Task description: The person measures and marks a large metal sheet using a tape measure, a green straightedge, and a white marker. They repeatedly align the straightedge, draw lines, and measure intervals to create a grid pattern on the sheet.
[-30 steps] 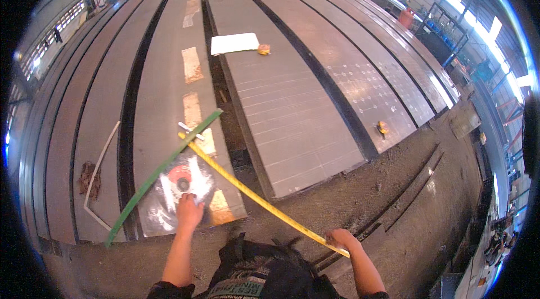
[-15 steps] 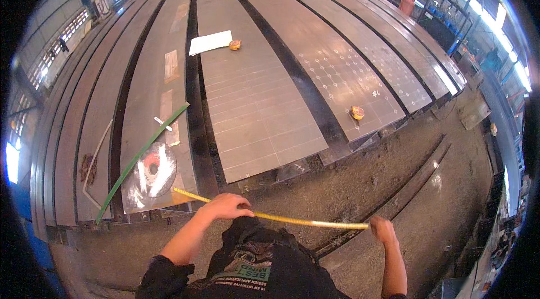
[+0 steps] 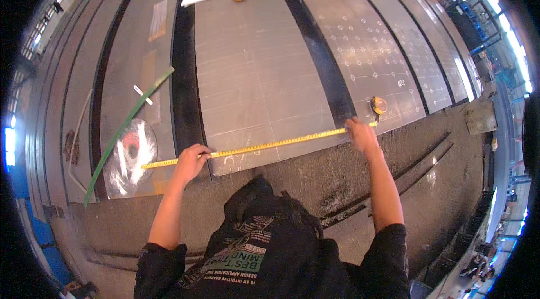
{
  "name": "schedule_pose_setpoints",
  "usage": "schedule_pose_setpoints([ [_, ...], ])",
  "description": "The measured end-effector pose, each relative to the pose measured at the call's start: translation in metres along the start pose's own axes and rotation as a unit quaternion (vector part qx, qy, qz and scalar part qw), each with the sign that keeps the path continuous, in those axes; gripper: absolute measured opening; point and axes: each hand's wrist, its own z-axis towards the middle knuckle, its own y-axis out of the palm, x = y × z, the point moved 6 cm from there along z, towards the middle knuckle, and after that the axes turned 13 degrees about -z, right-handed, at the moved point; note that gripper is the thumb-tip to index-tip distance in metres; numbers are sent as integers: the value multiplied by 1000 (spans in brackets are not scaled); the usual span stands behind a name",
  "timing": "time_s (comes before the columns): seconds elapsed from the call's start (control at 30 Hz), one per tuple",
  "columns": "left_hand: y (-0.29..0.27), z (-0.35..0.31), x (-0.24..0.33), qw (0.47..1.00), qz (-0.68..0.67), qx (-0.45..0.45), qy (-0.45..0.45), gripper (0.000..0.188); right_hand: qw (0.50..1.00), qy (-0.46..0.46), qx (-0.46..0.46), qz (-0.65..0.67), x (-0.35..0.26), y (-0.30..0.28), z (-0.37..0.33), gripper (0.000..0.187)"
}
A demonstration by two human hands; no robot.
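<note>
Yellow measuring strip [image 3: 275, 144], straight, marked, slightly slanted

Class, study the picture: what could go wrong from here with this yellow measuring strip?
1. The yellow measuring strip crosses dark gaps between the plates; it might sag or twist there, spoiling a reading.
2. Its left end overlaps the shiny disc in this view, so a shift could perhaps snag or nudge it.
3. The left hand and right hand are both at the strip; uneven movement could skew it.
</note>
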Motion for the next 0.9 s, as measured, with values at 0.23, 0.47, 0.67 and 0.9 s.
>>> schedule_pose_setpoints([
  [0.23,19,18,-8,998,-18,3,-62,13,998,-63,-20,18,8,15,39,14],
  [0.47,18,25,-4,993,-4,9,-119,14,995,-84,-43,39,5,7,49,13],
  [0.67,19,29,-8,987,-7,10,-159,15,991,-107,-46,66,15,16,58,12],
  [0.9,20,36,-16,990,6,-11,-140,15,988,-116,-62,83,18,18,59,13],
])
